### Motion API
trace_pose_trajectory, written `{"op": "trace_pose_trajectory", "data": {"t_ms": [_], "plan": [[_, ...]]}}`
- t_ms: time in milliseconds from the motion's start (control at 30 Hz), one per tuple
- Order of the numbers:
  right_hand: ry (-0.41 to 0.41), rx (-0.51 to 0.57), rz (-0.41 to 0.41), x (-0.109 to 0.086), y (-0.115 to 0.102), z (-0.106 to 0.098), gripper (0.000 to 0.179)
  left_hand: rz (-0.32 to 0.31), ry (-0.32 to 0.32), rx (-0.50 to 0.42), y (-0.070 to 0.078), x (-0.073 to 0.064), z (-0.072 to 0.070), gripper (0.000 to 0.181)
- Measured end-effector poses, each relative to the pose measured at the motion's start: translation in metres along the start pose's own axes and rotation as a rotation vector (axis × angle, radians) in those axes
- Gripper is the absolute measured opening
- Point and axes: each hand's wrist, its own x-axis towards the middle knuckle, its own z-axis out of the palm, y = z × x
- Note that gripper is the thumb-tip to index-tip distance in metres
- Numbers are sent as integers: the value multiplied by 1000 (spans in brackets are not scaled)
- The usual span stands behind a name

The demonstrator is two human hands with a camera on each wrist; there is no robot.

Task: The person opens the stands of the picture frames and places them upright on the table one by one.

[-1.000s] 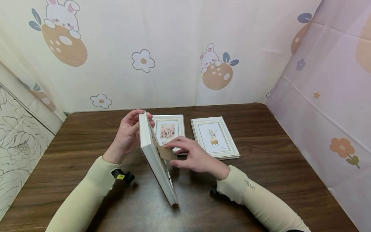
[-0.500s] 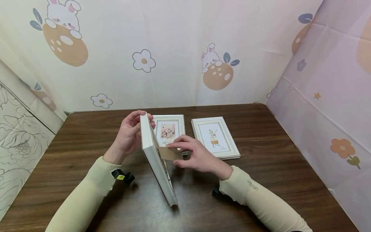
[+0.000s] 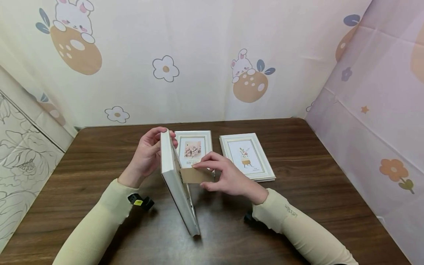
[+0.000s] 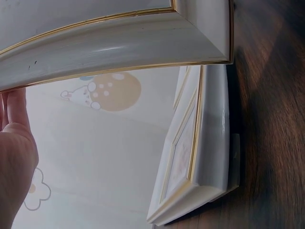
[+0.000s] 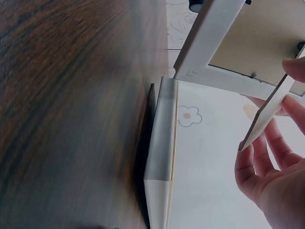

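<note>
A white picture frame (image 3: pixel 167 162) stands tilted on the dark wooden table, its side edge toward the head camera. My left hand (image 3: pixel 142 160) grips it near its top edge, thumb in front and fingertips round the far side. From its brown back (image 5: pixel 267 33) a flat brown stand leg (image 3: pixel 193 176) sticks out to the right. My right hand (image 3: pixel 230 178) pinches this leg between thumb and fingers, seen in the right wrist view too. The left wrist view shows the frame's gold-lined front border (image 4: pixel 109 45).
Behind the held frame, a white frame with a flower picture (image 3: pixel 182 133) leans at the back. To its right lies another white frame with a potted-plant print (image 3: pixel 236 162). A patterned curtain (image 3: pixel 198 95) hangs behind the table (image 3: pixel 314 206).
The stand leg has swung out further from the frame's back as my right hand moved slightly to the right with it. My left hand and the frame have barely moved.
</note>
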Motion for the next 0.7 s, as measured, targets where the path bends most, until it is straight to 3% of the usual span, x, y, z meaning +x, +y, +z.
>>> {"op": "trace_pose_trajectory", "data": {"t_ms": [467, 700], "plan": [[-13, -3, -6, 1, -2, -5, 43, -3, -25, -3, 0, -2, -3, 26], [-27, 15, 4, 1, -1, -7, 43, -31, -2, -4, -1, -3, -2, 26]]}}
